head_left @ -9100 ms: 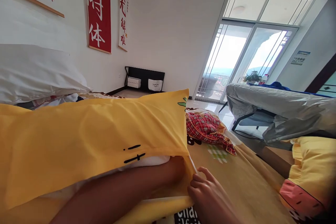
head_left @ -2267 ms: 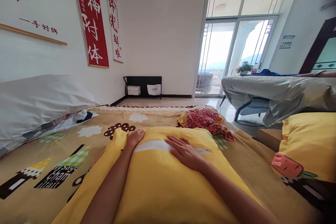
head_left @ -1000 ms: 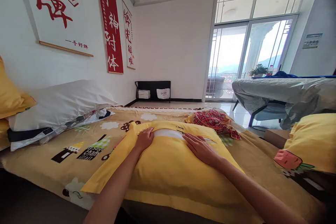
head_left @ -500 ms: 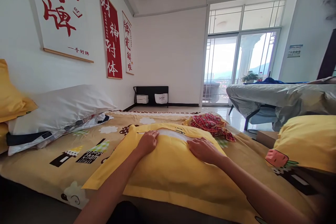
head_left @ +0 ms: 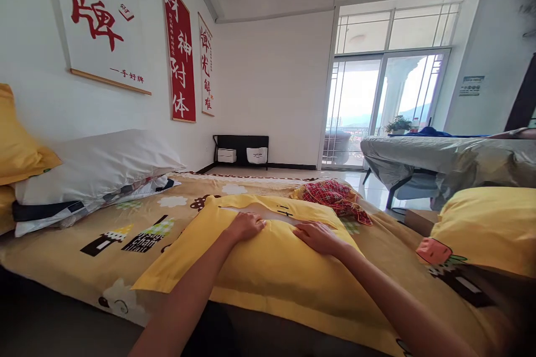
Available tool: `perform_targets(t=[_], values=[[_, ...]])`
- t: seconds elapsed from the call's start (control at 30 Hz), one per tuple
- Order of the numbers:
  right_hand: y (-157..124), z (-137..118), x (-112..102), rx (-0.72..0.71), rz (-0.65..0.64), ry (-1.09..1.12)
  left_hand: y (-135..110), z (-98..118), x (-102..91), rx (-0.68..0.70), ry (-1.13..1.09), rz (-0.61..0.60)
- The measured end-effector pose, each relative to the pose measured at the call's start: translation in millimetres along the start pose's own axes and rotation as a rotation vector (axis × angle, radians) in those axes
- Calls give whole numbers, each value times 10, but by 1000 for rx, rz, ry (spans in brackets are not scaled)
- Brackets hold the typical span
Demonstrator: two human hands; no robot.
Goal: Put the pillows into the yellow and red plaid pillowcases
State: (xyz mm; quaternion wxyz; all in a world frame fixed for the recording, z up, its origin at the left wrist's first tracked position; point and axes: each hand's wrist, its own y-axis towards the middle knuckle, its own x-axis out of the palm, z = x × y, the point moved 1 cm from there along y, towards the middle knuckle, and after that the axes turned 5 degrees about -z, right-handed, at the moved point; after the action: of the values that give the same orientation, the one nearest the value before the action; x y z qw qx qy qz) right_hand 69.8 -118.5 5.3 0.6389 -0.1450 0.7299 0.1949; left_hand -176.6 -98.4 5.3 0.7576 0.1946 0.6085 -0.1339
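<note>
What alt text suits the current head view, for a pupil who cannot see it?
A person's left hand and right hand rest on a yellow pillow, beside an opening that shows white inside. The pillow lies on a patterned bed sheet, with a red plaid cloth beyond it and a white pillow farther left.

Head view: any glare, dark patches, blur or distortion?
Head view: sky washes out through the glass door, shine on the floor tiles; right edge and lower-left corner fall dark; red banner leans, likely wide-angle stretch; wall notice too small to read; left hand, right hand and yellow pillowcase are clear enough.
</note>
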Motion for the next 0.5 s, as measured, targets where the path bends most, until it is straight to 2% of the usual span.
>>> perform_targets(t=[0.2,0.33,0.5], values=[[-23,-20,36,22,-180,132,-84,76,-40,25,13,-78],[-110,-95,17,49,-293,191,-200,158,-49,38,31,-79],[-429,-272,-102,19,-277,239,-449,222,-39,57,71,-21]])
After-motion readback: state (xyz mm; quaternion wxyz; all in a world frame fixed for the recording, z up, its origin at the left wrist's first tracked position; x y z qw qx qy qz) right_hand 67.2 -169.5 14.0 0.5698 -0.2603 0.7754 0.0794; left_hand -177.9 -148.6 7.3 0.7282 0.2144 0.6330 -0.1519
